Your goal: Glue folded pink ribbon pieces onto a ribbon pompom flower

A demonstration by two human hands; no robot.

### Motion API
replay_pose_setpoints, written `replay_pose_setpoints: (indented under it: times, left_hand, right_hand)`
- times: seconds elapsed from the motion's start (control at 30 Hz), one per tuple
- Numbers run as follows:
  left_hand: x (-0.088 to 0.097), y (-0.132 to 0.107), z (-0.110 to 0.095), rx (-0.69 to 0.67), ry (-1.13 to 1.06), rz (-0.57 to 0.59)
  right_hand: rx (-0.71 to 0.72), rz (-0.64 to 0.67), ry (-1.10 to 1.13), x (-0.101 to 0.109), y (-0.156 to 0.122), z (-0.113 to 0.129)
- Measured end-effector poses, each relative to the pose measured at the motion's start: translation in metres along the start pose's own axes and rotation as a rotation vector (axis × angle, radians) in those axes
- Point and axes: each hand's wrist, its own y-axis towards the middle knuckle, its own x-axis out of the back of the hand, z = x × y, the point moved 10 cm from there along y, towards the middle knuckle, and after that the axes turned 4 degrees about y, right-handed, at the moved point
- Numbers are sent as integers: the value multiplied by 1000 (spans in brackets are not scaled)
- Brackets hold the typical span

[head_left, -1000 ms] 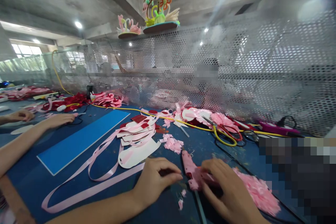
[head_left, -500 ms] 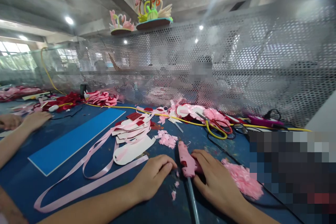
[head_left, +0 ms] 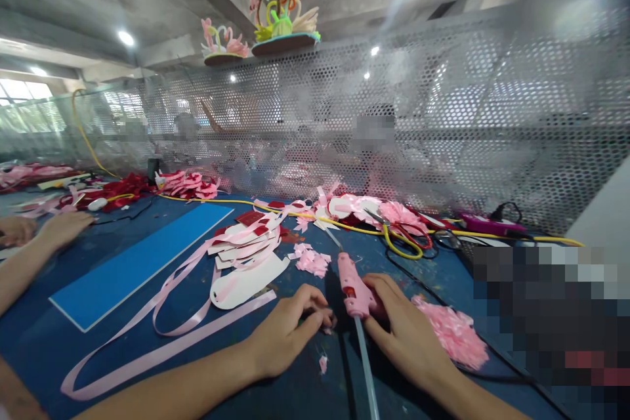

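My right hand is wrapped round the handle of a pink hot glue gun. Its nozzle points away from me, and a long clear glue stick sticks out of its back end. My left hand is low over the table, thumb and fingers pinched together at a tiny pink ribbon piece, mostly hidden by the fingertips. One more pink scrap lies just below that hand. Beyond it sits a small cluster of pink ribbon petals. A bigger pink ribbon bundle rests beside my right wrist.
White card shapes with trailing pink ribbon lie left of centre, near a long blue board. Yellow-handled scissors and a yellow cable are further back, before a perforated metal screen. Another person's hand is at far left.
The glue gun has risen and shifted slightly forward in my right hand. My left fingers have curled in over the small pink scraps, and fewer of them show now.
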Motion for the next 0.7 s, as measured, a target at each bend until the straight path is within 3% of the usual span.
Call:
replay_pose_setpoints:
  times: [0.13, 0.2, 0.37, 0.53, 0.6, 0.7]
  left_hand:
    - [8, 1, 2, 18, 146, -81]
    - [4, 1, -5, -35, 258, -43]
    - [-27, -11, -25, -279, 413, 169]
    - [-44, -42, -36, -601, 504, 164]
    - [-40, -51, -34, -620, 549, 123]
    - [-25, -56, -34, -538, 629, 56]
  right_hand:
    - [-42, -28, 82, 4, 2, -7]
    - [-53, -38, 102, 4, 2, -9]
    - [-63, -54, 120, 4, 3, -12]
    - [-90, -60, 27, 5, 11, -22]
    - [-115, -47, -29, 5, 14, -30]
    - [-114, -49, -91, 11, 18, -36]
